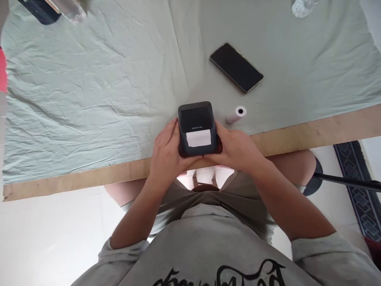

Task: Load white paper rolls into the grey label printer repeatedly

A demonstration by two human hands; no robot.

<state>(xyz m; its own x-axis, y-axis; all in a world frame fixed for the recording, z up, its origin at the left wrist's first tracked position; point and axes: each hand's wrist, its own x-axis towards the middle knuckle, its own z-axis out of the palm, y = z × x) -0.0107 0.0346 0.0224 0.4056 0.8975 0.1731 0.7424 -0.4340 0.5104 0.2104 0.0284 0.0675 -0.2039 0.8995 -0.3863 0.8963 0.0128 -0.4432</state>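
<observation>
A small black receipt printer [195, 117] is at the near edge of the table, with a strip of white paper [198, 138] coming out of its front slot. My left hand [167, 149] grips its left side, the thumb along the bottom edge. On the opposite side my right hand [236, 147] holds it the same way, the two thumbs nearly meeting. Just right of the printer a white paper roll [238, 114] stands on the cloth, its dark core hole facing up. The printer's underside is hidden, so I cannot tell whether it touches the table.
A black smartphone [236, 67] lies beyond the roll on the pale green cloth [119, 79]. Bare wood [282, 135] shows along the table's near edge. A clear plastic object [302, 8] is at the far right, and dark and clear items [44, 12] sit at the far left.
</observation>
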